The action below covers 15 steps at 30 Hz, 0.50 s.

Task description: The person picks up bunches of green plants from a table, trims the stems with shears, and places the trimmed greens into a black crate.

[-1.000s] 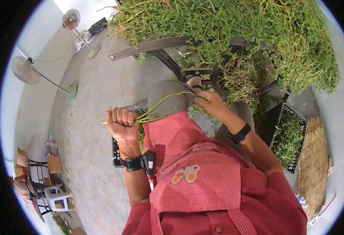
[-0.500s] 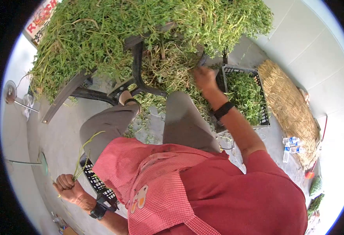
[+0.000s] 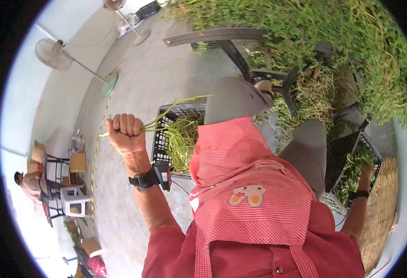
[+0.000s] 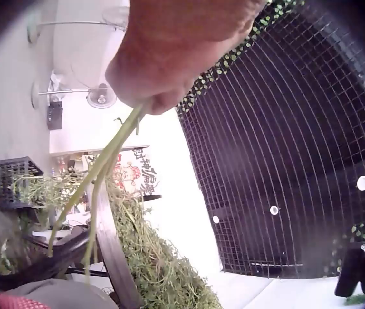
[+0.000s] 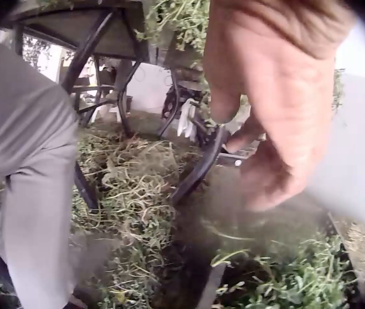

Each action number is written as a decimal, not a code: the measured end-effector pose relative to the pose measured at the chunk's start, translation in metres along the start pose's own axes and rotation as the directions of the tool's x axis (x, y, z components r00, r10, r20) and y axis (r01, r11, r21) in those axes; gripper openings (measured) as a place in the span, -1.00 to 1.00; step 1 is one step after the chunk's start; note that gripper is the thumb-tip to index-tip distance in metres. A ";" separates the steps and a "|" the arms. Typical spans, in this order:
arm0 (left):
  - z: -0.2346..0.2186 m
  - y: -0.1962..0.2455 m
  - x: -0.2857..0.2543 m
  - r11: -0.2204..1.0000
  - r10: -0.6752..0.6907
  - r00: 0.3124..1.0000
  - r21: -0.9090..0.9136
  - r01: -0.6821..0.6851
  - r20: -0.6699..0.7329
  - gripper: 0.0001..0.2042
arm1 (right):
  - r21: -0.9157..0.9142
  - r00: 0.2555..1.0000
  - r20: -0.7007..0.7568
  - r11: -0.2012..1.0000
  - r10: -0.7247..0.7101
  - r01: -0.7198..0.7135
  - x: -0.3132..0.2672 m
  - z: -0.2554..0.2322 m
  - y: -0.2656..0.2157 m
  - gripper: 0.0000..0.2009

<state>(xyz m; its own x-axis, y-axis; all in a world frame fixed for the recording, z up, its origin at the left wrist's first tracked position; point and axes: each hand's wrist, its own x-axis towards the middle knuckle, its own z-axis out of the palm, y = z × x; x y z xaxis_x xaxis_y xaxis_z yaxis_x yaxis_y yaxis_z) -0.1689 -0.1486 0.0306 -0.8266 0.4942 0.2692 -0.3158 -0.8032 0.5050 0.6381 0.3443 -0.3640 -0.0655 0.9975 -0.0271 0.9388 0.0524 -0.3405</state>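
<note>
In the head view my left hand (image 3: 128, 134) is curled round a few thin green stems (image 3: 173, 106), which stick out to the right over a black crate; the left wrist view shows the stems (image 4: 108, 154) hanging below the hand (image 4: 176, 51). At the far right, my right hand (image 3: 365, 175) is over a crate of leafy greens (image 3: 350, 172). In the right wrist view that hand (image 5: 279, 103) has loosely bent fingers with nothing visible between them, above the greens (image 5: 292, 277).
A black crate (image 3: 159, 148) with pale stems stands beside the left knee. A table (image 3: 217, 34) heaped with greens (image 3: 351, 37) is in front, with loose stems (image 3: 319, 92) beneath. A straw mat (image 3: 384, 208) lies at the right, fans (image 3: 54, 53) and a stool (image 3: 76, 204) at the left.
My right hand has moved away from the stems, out to the crate of greens at the right. My left hand still holds its stems. The head view swung right and back.
</note>
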 end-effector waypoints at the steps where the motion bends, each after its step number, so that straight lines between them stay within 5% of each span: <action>1: -0.003 0.003 0.000 0.999 -0.027 1.000 -0.046 0.027 0.004 -0.57 | 0.053 0.994 0.076 0.996 0.072 -0.076 -0.005 0.014 -0.005 -0.64; 2: -0.007 0.003 0.001 0.994 -0.053 0.999 -0.094 0.054 0.010 -0.56 | 0.056 0.996 0.076 0.997 0.049 -0.054 0.003 0.010 -0.031 -0.64; 4: -0.015 0.004 0.001 0.993 -0.033 0.999 -0.109 0.035 0.017 -0.56 | 0.465 0.969 0.203 0.857 0.140 -0.221 -0.033 0.015 -0.125 -0.69; 7: -0.021 0.012 0.005 0.993 -0.041 0.998 -0.110 0.046 0.042 -0.55 | 0.798 0.870 0.465 0.347 0.165 -0.493 -0.079 -0.006 -0.217 -0.76; 8: -0.019 0.016 0.005 0.999 -0.024 0.999 -0.020 0.025 0.026 -0.55 | 0.749 0.877 0.423 0.456 0.229 -0.481 -0.085 -0.008 -0.239 -0.76; 13: -0.010 0.026 0.012 0.930 0.039 0.984 0.366 0.029 -0.175 -0.58 | 0.716 0.874 0.458 0.515 0.163 -0.471 -0.102 -0.012 -0.268 -0.74; 15: -0.020 0.024 0.015 0.921 0.035 0.985 0.388 0.034 -0.170 -0.61 | 0.701 0.868 0.473 0.532 0.150 -0.474 -0.100 -0.010 -0.264 -0.73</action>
<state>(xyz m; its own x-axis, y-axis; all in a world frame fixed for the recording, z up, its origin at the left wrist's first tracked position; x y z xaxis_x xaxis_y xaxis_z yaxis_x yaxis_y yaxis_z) -0.1977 -0.1667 0.0306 -0.9046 0.4016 0.1432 -0.1383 -0.5941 0.7924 0.4003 0.2311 -0.2618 -0.0762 0.8513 -0.5192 0.2934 -0.4785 -0.8276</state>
